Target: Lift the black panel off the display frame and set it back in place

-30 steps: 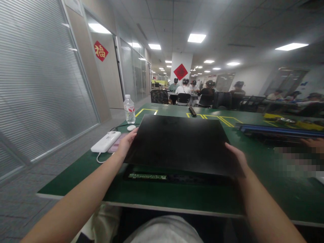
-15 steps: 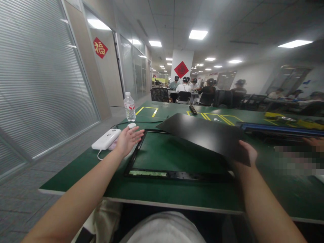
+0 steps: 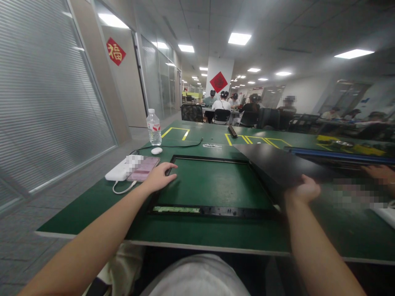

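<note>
A black rectangular frame (image 3: 212, 211) lies flat on the green table (image 3: 92, 205) in front of me, with a green circuit strip along its near edge. My left hand (image 3: 160, 176) rests flat on the frame's left side, fingers stretched out. My right hand (image 3: 304, 190) grips the near edge of a thin black panel (image 3: 277, 164), held low over the table to the right of the frame.
A white power bank (image 3: 119, 172) and a phone (image 3: 142, 168) lie left of the frame, with a water bottle (image 3: 153, 127) and a cable behind. Another person's hand (image 3: 375, 172) is at the right by a blue-edged panel. Several seated people are far back.
The black panel was held over the frame in both hands. My left hand let go and dropped onto the frame; my right hand carried the panel away to the right.
</note>
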A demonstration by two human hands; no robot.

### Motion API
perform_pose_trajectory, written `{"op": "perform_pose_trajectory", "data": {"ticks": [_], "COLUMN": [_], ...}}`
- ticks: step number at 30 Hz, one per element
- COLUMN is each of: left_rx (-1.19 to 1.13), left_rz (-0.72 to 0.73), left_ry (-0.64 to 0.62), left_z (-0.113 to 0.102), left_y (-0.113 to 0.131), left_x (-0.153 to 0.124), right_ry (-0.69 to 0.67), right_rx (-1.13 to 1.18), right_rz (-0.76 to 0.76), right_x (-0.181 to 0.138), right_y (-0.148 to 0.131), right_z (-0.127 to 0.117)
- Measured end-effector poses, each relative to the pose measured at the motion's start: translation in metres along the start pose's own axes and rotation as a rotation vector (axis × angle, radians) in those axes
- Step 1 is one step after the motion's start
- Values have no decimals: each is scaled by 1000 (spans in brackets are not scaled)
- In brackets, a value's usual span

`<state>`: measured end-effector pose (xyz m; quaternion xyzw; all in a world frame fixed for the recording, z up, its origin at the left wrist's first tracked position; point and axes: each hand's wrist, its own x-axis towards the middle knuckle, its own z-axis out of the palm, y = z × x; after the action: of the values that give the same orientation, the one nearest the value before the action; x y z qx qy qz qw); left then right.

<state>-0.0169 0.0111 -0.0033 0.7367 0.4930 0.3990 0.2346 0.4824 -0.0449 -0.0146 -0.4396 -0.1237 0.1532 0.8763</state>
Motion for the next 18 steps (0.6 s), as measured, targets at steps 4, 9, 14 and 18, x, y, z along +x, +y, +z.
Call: {"op": "perform_pose_trajectory", "data": {"ticks": [4, 9, 14, 18], "left_rx": [54, 14, -24, -5], "left_rz": [39, 34, 33, 50], "left_ry": [-54, -77, -85, -114], "left_z": [0, 1, 2, 3], "left_y": [-7, -7, -5, -8], "left_x": [0, 0, -1, -1], "right_ry": [200, 180, 107, 127], "right_rx": [-28, -139, -297, -249], "right_rz": [-165, -98, -83, 30], "right_x": [-9, 5, 22, 21], "right_y": [-3, 7, 22, 25], "right_z": [3, -5, -13, -11]}}
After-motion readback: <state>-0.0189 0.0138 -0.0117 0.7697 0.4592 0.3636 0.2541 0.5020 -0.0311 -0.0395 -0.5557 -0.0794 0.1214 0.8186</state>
